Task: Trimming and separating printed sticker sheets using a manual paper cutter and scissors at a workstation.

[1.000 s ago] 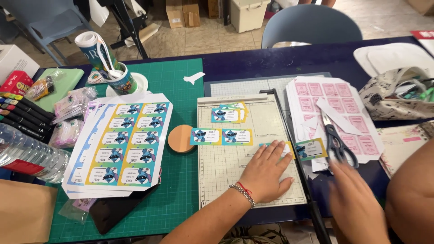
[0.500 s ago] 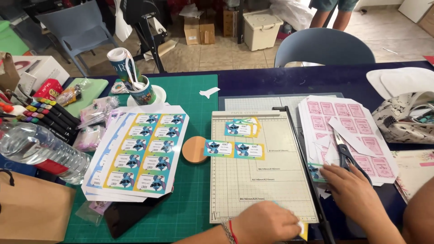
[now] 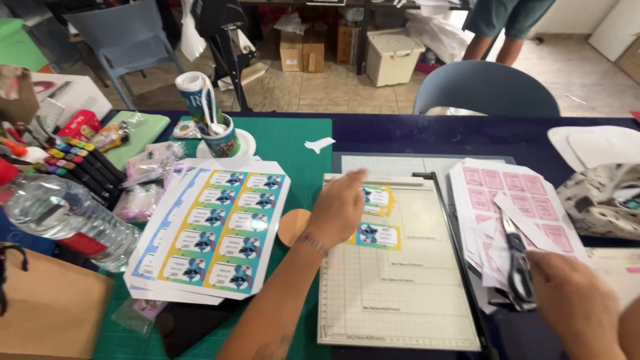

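The left hand [image 3: 341, 208] lies open, fingers spread, over small cut label cards [image 3: 379, 235] on the bed of the paper trimmer [image 3: 400, 293]. The cards look thin, light and bendy — likely to slide on the smooth gridded board, so best pinned flat or pinched at a free edge. The right hand [image 3: 577, 307] rests loosely curled beside scissors [image 3: 517, 263] on a stack of pink sheets [image 3: 493, 183], gripping nothing. The trimmer's blade arm [image 3: 457, 253] bounds the right side; the lower bed offers room.
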